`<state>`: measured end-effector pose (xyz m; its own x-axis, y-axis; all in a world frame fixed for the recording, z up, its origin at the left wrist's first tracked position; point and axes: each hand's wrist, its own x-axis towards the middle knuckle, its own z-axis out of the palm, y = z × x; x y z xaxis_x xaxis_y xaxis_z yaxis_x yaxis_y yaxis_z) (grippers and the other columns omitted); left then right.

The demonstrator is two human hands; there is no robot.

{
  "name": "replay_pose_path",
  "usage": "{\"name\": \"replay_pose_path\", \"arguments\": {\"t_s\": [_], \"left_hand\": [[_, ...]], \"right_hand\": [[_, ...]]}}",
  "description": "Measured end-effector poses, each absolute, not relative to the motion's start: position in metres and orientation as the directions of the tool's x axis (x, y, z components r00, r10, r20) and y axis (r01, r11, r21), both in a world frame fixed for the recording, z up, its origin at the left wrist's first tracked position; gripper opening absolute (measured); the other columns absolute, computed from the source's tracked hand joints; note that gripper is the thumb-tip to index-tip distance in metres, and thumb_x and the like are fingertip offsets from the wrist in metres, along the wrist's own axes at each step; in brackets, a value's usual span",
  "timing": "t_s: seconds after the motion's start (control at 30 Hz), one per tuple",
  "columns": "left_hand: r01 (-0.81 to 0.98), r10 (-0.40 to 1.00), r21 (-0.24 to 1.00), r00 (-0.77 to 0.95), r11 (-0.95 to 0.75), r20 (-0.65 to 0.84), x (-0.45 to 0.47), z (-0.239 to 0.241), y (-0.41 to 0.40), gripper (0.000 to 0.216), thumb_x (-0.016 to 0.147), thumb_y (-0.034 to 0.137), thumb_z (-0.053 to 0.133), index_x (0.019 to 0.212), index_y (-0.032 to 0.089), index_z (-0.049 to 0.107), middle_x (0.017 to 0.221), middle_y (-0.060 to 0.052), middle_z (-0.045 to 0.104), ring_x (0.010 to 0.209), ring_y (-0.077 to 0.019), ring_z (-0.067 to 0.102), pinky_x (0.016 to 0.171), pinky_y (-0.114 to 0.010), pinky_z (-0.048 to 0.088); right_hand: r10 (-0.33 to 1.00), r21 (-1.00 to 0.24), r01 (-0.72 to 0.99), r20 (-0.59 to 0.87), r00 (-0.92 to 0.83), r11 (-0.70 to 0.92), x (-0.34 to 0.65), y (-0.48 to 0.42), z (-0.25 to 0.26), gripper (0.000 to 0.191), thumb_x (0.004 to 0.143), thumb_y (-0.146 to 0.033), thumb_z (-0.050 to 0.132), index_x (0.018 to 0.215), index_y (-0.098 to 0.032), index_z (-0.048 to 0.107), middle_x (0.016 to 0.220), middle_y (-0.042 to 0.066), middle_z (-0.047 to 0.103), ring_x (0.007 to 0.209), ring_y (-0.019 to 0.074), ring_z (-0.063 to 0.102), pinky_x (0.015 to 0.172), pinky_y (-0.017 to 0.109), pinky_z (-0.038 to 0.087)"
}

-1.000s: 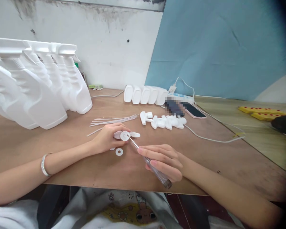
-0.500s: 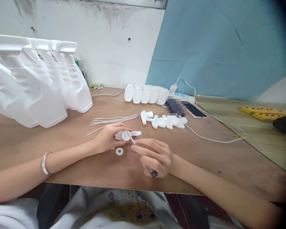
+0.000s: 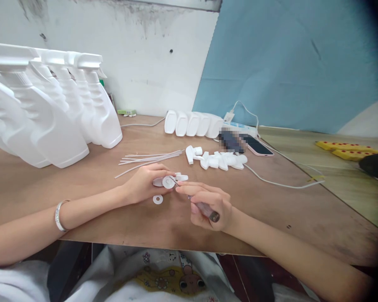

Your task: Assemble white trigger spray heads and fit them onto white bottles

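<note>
My left hand (image 3: 148,182) is closed around a white spray bottle trigger head (image 3: 168,182), its round collar facing me. In my right hand (image 3: 211,204) is a screwdriver-like tool (image 3: 208,212) with a clear-brown handle and a thin metal shaft. The shaft's tip reaches the collar's opening; whether it touches the inside I cannot tell. On the table just below the trigger head lies a white ring washer (image 3: 158,199). Thin white tubes (image 3: 151,158) lie beyond my left hand, and several loose trigger heads (image 3: 220,160) lie beyond my right.
Several white spray bottles (image 3: 59,121) with heads on stand at the left. More white bottles (image 3: 192,124) lie in a row at the back. Phones (image 3: 256,145) and a white cable (image 3: 277,183) lie at the right of the brown table (image 3: 113,226).
My right hand has turned and moved slightly right, so the tool's handle lies flatter and points more to the right. The trigger head has shifted slightly right and down.
</note>
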<state>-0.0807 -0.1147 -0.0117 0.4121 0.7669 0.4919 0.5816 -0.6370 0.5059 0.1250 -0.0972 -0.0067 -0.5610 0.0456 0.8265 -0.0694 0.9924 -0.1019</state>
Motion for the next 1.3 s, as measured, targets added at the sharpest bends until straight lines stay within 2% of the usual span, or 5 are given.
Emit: {"name": "replay_pose_path", "arguments": {"t_s": [0.2, 0.4, 0.5, 0.9, 1.3], "left_hand": [[0.588, 0.737, 0.453, 0.452, -0.67, 0.503, -0.0818, -0.0144, -0.1135, 0.026, 0.076, 0.024, 0.06, 0.101, 0.017, 0.061, 0.097, -0.004, 0.062, 0.087, -0.0139, 0.058, 0.078, -0.023, 0.046], [0.588, 0.744, 0.464, 0.439, -0.662, 0.504, -0.082, -0.0143, -0.1136, 0.026, 0.077, 0.027, 0.059, 0.102, 0.017, 0.06, 0.1, -0.004, 0.061, 0.092, -0.0134, 0.057, 0.082, -0.022, 0.045], [0.589, 0.751, 0.474, 0.438, -0.655, 0.493, -0.0823, -0.013, -0.1129, 0.025, 0.078, 0.028, 0.059, 0.101, 0.017, 0.059, 0.101, -0.003, 0.061, 0.092, -0.0135, 0.056, 0.083, -0.023, 0.045], [0.585, 0.709, 0.407, 0.516, -0.701, 0.48, -0.0835, -0.013, -0.1109, 0.021, 0.078, 0.025, 0.057, 0.098, 0.017, 0.059, 0.099, -0.004, 0.062, 0.091, -0.0145, 0.055, 0.081, -0.025, 0.044], [0.602, 0.733, 0.423, 0.498, -0.677, 0.463, -0.0874, -0.0138, -0.1059, 0.029, 0.078, 0.031, 0.058, 0.103, 0.016, 0.059, 0.101, -0.005, 0.062, 0.091, -0.0146, 0.057, 0.079, -0.024, 0.046]], "right_hand": [[0.137, -0.215, -0.085, 0.831, -0.539, 0.973, 0.1258, -0.0972, -0.0062, 0.026, 0.074, -0.006, 0.042, 0.096, -0.019, 0.035, 0.092, 0.01, 0.063, 0.095, 0.0177, 0.06, 0.074, 0.031, 0.056], [-0.278, 0.31, -0.057, 0.735, -0.618, 0.949, 0.1229, -0.0966, -0.0118, 0.008, 0.076, -0.009, 0.047, 0.075, -0.014, 0.04, 0.091, 0.017, 0.062, 0.103, 0.0291, 0.054, 0.071, 0.031, 0.057], [-0.344, 0.381, -0.068, 0.724, -0.598, 0.922, 0.1217, -0.0939, -0.012, 0.007, 0.077, -0.008, 0.046, 0.075, -0.013, 0.042, 0.092, 0.017, 0.061, 0.105, 0.0292, 0.052, 0.073, 0.031, 0.057], [0.219, -0.34, -0.157, 0.832, -0.51, 0.927, 0.1237, -0.0912, -0.0132, 0.025, 0.083, -0.005, 0.042, 0.104, -0.019, 0.039, 0.106, 0.009, 0.059, 0.098, 0.0158, 0.058, 0.081, 0.035, 0.054], [0.486, -0.581, -0.109, 0.757, -0.436, 0.807, 0.1229, -0.0921, -0.0069, 0.011, 0.089, -0.012, 0.038, 0.097, -0.018, 0.035, 0.096, 0.007, 0.061, 0.09, 0.0127, 0.06, 0.076, 0.033, 0.054]]}}
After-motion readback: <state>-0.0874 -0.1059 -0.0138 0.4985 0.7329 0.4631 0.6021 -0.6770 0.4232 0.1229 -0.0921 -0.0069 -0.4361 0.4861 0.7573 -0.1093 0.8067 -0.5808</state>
